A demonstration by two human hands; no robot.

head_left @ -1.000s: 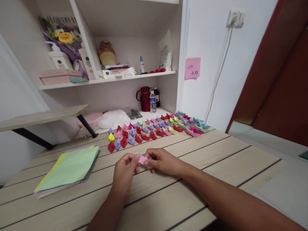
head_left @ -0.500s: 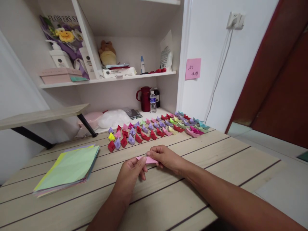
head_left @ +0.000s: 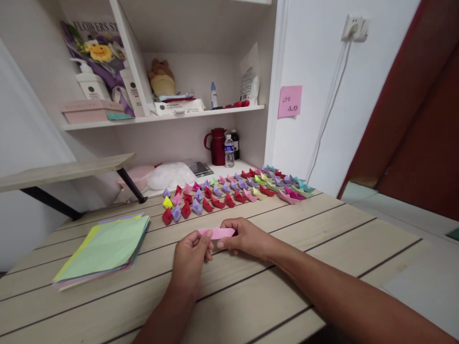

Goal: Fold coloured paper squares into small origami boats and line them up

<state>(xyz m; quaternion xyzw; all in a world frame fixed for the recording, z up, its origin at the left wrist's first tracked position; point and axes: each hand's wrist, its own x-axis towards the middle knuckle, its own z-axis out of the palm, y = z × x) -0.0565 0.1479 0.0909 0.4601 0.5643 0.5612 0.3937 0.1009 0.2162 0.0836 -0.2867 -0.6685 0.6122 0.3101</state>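
Both hands hold a small folded pink paper piece (head_left: 217, 232) just above the wooden table (head_left: 322, 229). My left hand (head_left: 190, 260) pinches its left end with thumb and fingers. My right hand (head_left: 244, 237) pinches the right end. The piece is stretched out flat and long between them. Behind the hands, rows of several small folded paper boats (head_left: 229, 191) in red, purple, pink, yellow and green stand on the table.
A stack of coloured paper sheets (head_left: 103, 248) lies on the table to the left. Shelves behind hold a red jug (head_left: 217, 145), a water bottle (head_left: 228, 151), boxes and pump bottles. A pink sticky note (head_left: 289, 101) is on the wall.
The pink piece was short and bunched between the hands; the hands have pulled apart slightly and it is now stretched longer and flatter.
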